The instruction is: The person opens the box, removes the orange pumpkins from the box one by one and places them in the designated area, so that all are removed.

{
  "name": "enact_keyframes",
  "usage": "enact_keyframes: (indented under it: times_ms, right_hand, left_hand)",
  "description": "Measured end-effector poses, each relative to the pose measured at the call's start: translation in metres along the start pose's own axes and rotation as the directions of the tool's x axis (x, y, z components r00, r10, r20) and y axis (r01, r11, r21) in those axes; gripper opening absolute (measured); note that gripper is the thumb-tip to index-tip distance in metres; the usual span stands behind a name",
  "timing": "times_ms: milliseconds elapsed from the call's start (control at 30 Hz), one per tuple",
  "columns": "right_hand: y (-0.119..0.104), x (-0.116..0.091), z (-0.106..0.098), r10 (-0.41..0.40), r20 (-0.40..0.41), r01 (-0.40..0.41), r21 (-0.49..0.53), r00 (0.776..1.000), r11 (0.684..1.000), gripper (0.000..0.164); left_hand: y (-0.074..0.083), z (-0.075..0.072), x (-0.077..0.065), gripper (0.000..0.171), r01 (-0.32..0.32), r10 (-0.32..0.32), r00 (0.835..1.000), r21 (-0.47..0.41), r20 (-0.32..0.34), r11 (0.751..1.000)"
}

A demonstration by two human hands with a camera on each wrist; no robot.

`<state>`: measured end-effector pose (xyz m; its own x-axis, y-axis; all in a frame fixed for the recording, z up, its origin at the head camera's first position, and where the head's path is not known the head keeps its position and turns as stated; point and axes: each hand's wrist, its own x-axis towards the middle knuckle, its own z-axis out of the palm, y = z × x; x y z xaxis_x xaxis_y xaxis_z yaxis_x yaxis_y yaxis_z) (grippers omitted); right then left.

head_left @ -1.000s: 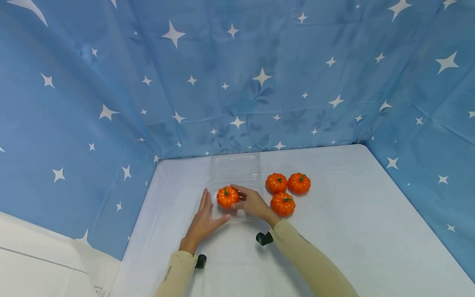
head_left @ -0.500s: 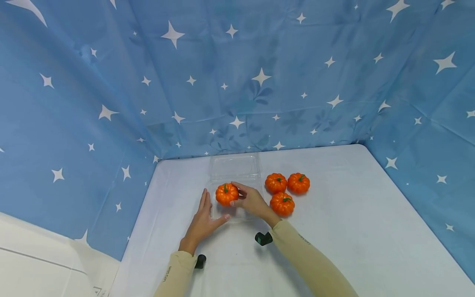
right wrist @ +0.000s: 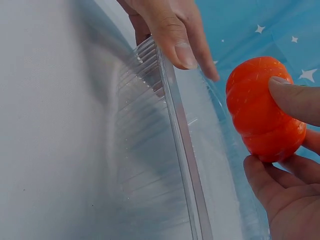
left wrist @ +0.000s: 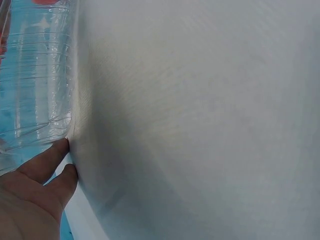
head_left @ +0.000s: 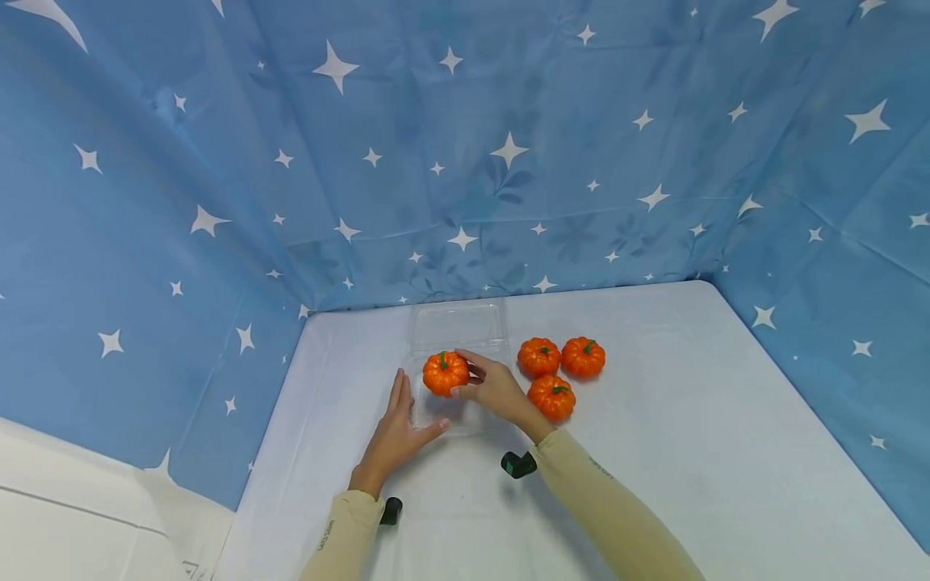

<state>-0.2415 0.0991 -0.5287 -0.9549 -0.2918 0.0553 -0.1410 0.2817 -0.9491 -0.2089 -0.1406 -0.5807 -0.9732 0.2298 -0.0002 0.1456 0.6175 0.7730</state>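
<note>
In the head view my right hand [head_left: 497,393] grips a small orange pumpkin [head_left: 445,374] with a green stem, above the base of a clear plastic clamshell box [head_left: 468,421]. The right wrist view shows the pumpkin [right wrist: 262,107] pinched between thumb and fingers, apart from the box's rim [right wrist: 182,145]. My left hand [head_left: 395,433] lies at the box's near left corner, fingers straight along its side and thumb along the front. In the left wrist view, part of the left hand [left wrist: 40,185] shows beside the box's ribbed wall [left wrist: 37,85].
Three more pumpkins sit close together right of the box: one near the box [head_left: 539,357], one farther right [head_left: 584,357] and one nearer me [head_left: 551,399]. The box's lid [head_left: 458,324] lies folded back. Blue star-print curtains [head_left: 465,161] surround the white table [head_left: 668,403].
The pumpkin in my right hand has come up slightly, away from the box's base. The left hand stays at the box's corner, and the three other pumpkins have not moved.
</note>
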Motion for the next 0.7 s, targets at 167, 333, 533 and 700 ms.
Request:
enact_keyframes:
  times_ms: [167, 333, 533, 700]
  right_hand:
    - [0.0, -0.004, -0.006, -0.003, -0.023, 0.003, -0.004, 1.0, 1.0, 0.07]
    - [0.0, -0.007, -0.012, -0.026, -0.042, 0.026, -0.006, 0.999, 1.0, 0.071]
    - [0.0, -0.013, -0.02, -0.022, -0.069, 0.023, 0.011, 0.997, 1.0, 0.07]
    - [-0.002, -0.019, -0.03, 0.009, -0.083, -0.006, 0.029, 0.997, 1.0, 0.071]
  left_hand:
    - [-0.001, 0.001, -0.001, 0.124, 0.008, -0.008, 1.0, -0.003, -0.007, 1.0]
    - [-0.001, 0.001, -0.001, 0.125, -0.007, 0.007, 1.0, 0.0, -0.023, 1.0]
    - [-0.003, 0.001, -0.001, 0.127, -0.003, 0.003, 1.0, 0.016, -0.015, 1.0]
    - [-0.002, 0.002, 0.0, 0.126, -0.001, 0.002, 1.0, 0.022, -0.016, 1.0]
